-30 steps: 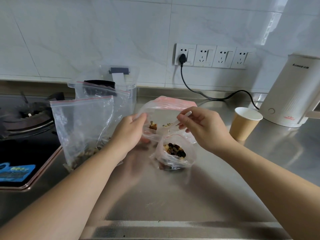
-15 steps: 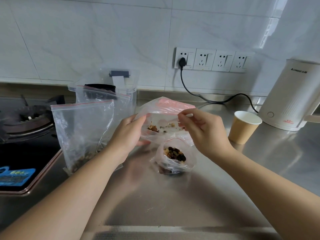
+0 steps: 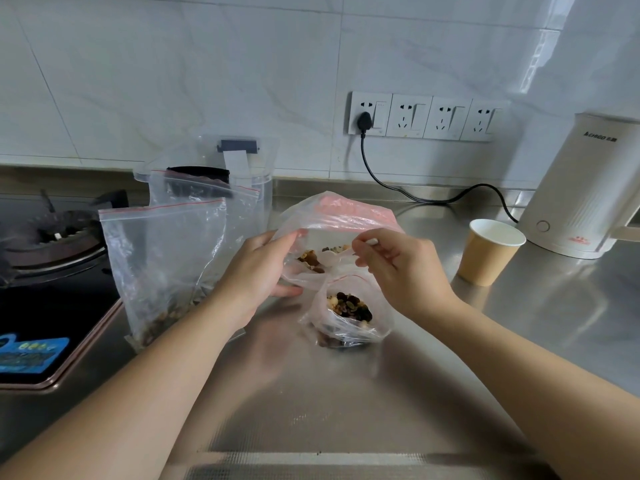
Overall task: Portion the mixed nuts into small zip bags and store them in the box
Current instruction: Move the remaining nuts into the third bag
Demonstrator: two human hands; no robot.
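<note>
The left hand (image 3: 258,271) is curled round the near left edge of a large clear bag (image 3: 341,220), thumb on top and fingers beneath, while the right hand (image 3: 398,268) pinches the bag's mouth edge between thumb and fingertips. By both hands the bag is held tilted above the steel counter (image 3: 346,393), its pink-tinted far side raised, and a scatter of mixed nuts (image 3: 311,258) can be seen lying inside near its lower lip.

Directly below that lip a small zip bag (image 3: 346,313) stands open on the counter, partly filled with nuts and dark dried fruit. The step in hand is judged to be the pouring of a portion from the large bag into this small one.

For the next move, the large bag's mouth would need to be kept over the small opening and tipped gently, since the small bag is unsupported and could be knocked over or overfilled; afterwards its zip would have to be pressed closed.

To the left, two taller zip bags (image 3: 162,265) lean upright with nuts at the bottom, and just behind them a clear plastic box (image 3: 256,181) with a grey latch is seen, apparently the store. A paper cup (image 3: 488,252) stands to the right, with a white kettle (image 3: 585,188) behind it by the tiled wall.
</note>
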